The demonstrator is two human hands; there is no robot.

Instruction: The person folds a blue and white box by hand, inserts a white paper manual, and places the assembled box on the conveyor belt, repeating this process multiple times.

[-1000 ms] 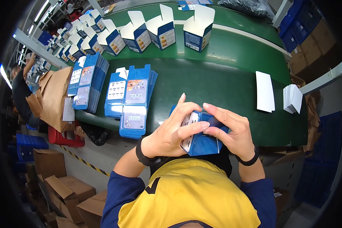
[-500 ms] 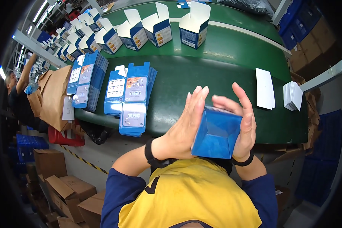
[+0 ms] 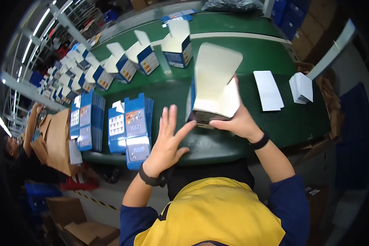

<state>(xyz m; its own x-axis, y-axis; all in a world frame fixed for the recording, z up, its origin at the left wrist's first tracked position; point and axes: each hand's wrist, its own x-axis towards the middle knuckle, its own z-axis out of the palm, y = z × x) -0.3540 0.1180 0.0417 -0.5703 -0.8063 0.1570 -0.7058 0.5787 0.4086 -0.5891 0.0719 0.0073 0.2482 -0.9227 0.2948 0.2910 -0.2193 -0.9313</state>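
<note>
My right hand (image 3: 238, 121) grips an opened blue and white carton (image 3: 213, 90) from its near right side, its white lid flap standing up, just above the green conveyor belt (image 3: 242, 57). My left hand (image 3: 167, 143) is spread flat with fingers apart, left of the carton, its fingertips close to the carton's lower left corner; I cannot tell if they touch. Stacks of flat blue cartons (image 3: 131, 127) lie to the left of that hand.
Several erected open cartons (image 3: 177, 47) stand in a row along the belt going back left. White paper sheets (image 3: 268, 90) and a white stack (image 3: 301, 87) lie at right. A person (image 3: 16, 151) stands at far left by brown bags; cardboard boxes sit on the floor.
The blue carton has gone from held between both hands near my chest out over the belt, lid flap up. My left hand has come off it and opened.
</note>
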